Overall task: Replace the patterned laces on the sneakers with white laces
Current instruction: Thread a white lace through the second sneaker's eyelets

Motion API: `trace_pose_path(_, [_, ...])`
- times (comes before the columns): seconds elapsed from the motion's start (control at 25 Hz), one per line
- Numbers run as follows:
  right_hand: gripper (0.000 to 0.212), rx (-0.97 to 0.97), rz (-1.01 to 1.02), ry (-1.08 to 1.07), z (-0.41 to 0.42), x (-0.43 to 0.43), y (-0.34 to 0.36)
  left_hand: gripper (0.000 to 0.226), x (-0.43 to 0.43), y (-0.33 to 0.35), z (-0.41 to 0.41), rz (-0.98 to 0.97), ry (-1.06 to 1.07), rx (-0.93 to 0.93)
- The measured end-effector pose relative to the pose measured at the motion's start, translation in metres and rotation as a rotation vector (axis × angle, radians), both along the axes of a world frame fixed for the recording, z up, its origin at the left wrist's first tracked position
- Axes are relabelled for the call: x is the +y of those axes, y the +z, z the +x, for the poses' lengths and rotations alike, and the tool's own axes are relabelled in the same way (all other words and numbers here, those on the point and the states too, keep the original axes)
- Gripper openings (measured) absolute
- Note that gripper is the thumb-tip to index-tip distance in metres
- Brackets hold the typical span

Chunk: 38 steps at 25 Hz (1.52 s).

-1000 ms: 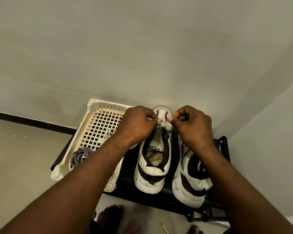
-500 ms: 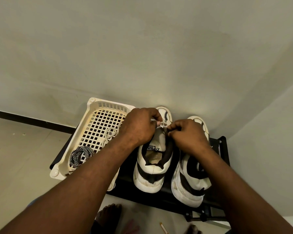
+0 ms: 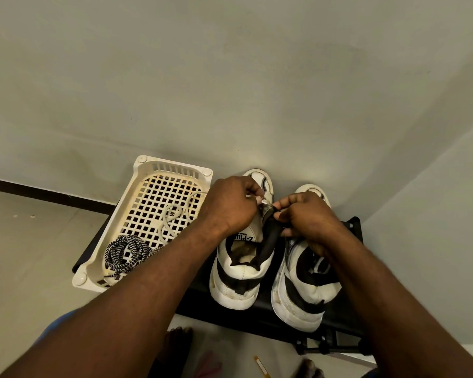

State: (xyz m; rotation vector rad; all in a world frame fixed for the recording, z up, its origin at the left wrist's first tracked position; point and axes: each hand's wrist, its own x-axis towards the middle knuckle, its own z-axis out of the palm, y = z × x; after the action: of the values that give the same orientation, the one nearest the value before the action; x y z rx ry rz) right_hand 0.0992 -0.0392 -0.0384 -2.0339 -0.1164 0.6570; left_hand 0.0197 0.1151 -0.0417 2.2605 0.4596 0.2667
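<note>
Step in hand, I judge: threading white lace (image 3: 265, 204) into the left sneaker (image 3: 241, 268) on the black shelf (image 3: 260, 317); left hand (image 3: 231, 207) and right hand (image 3: 307, 216) each pinch it at the front eyelets, patterned laces (image 3: 126, 252) in the basket (image 3: 142, 170) left of both grips; next, feed the tip through.

white sneakers (image 3: 241, 271) (side by side), patterned laces (image 3: 126, 252) coiled

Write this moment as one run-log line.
step: lacing left sneaker | left hand, right hand: pinching white lace | patterned laces: in basket
</note>
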Motion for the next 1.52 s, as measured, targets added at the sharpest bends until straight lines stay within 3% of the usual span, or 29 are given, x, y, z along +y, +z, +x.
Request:
trace_pose_path(0.4, [0.020, -0.013, -0.019, 0.029, 0.004, 0.001, -0.005, 0.013, -0.006, -0.001, 0.001, 0.292, -0.078, -0.001])
trace_pose_path(0.68, [0.022, -0.029, -0.009, 0.015, 0.004, 0.002, -0.007, 0.028, -0.022, -0.007, -0.004, 0.566, -0.062, 0.089])
trace_pose_path(0.96, [0.021, -0.054, -0.012, 0.026, 0.002, 0.001, -0.007, 0.024, -0.024, -0.010, -0.002, 0.466, 0.047, 0.076])
trace_pose_path(1.24, [0.025, -0.027, 0.017, 0.028, 0.001, 0.001, -0.006, 0.021, -0.018, -0.012, 0.003, 0.371, 0.012, 0.105])
trace_pose_path(1.52, [0.023, -0.054, 0.017, 0.027, -0.004, 0.001, -0.002, 0.024, -0.023, -0.013, 0.000, 0.421, 0.069, 0.081])
